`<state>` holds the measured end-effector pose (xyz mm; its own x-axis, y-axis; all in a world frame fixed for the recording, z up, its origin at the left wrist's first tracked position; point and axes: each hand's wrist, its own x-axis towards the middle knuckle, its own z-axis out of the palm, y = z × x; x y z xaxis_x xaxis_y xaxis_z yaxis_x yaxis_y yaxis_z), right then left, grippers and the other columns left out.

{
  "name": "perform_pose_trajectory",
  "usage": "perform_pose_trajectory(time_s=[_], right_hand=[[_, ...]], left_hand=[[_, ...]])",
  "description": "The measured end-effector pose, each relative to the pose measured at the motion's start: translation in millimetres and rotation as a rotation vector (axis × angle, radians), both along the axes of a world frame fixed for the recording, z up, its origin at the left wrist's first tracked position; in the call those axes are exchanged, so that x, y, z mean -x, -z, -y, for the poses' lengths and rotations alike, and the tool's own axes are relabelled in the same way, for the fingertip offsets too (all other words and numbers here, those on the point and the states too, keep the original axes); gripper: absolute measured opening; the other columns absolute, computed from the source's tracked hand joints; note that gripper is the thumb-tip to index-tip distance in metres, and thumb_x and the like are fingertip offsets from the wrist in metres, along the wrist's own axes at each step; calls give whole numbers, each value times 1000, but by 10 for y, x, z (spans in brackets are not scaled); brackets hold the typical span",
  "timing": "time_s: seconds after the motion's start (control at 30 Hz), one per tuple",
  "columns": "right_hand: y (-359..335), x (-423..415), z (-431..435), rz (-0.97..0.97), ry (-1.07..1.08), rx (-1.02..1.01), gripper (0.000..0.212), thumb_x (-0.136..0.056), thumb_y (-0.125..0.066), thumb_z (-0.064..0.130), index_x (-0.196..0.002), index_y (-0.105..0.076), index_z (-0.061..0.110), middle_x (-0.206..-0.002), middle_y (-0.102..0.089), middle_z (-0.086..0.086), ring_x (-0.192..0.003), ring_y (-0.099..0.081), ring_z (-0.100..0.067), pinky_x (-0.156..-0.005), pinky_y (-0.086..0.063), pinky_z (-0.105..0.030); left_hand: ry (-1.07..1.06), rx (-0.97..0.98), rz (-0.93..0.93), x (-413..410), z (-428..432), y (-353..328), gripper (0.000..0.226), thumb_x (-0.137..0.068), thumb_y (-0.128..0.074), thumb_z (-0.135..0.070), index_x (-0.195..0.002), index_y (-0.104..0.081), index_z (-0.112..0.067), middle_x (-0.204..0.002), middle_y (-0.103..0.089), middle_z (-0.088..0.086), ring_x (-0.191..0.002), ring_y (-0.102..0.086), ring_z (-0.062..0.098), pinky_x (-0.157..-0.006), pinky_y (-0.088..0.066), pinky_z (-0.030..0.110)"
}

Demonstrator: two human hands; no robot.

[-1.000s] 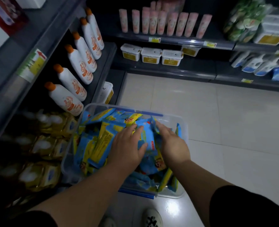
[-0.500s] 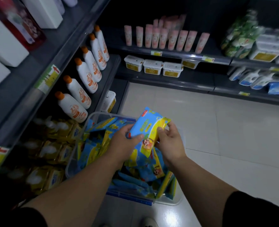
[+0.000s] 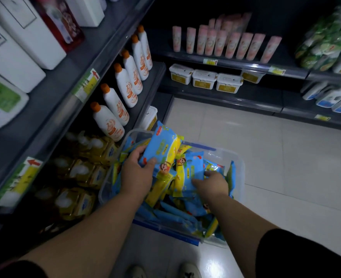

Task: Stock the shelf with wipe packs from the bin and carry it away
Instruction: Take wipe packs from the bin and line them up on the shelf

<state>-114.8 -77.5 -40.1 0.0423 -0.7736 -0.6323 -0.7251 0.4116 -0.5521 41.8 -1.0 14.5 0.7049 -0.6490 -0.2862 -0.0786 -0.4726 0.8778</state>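
One clear bin (image 3: 238, 175) is standing on the pale floor (image 3: 265, 157), and everything here is being placed from it. The left hand (image 3: 135, 175) is hovering above the bin's left rim, gripping one blue-and-yellow wipe pack (image 3: 162, 147) with its thumb across the face and holding it tilted, clear of the heap. The right hand (image 3: 213, 183) is reaching down inside the bin toward its right wall, lying on a second pack (image 3: 189, 169). Whether its fingers are closing on that pack I cannot tell. Many more loose packs (image 3: 177, 213) are filling the bin, too jumbled to count.

Left of the bin, the dark shelf (image 3: 51, 93) is carrying six white bottles (image 3: 125, 87) with orange caps in one row. Below them, nearer the bin's left wall, yellow pouches (image 3: 97, 149) are lying in blur, number unclear. One white tub (image 3: 150, 118) is sitting just beyond the bin's far left corner. Farther beyond the bin, three matching tubs (image 3: 204, 79) are lined up side by side. In front of the bin's near edge, two shoes (image 3: 189, 272) are showing.
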Motion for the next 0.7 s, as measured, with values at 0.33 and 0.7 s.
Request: perform_pose_trajectory(time_s=[0.33, 0.7], right_hand=[[-873, -82, 18, 524, 303, 95, 14, -93, -55, 11, -101, -51, 21, -88, -63, -6, -80, -66, -30, -53, -59, -39], [-3027, -704, -186, 1208, -7, 55, 24, -99, -49, 13, -121, -47, 22, -100, -72, 5, -80, -71, -18, -59, -59, -34]], left_hand=[[-36, 115, 131, -84, -109, -864, 32, -93, -57, -9, -124, -55, -17, -107, -58, -4, -84, -55, 2, -57, -43, 1], [-274, 462, 430, -499, -466, -2831, 32, -86, -64, -6, -102, -56, -33, -96, -65, 1, -80, -62, 12, -67, -49, 15]])
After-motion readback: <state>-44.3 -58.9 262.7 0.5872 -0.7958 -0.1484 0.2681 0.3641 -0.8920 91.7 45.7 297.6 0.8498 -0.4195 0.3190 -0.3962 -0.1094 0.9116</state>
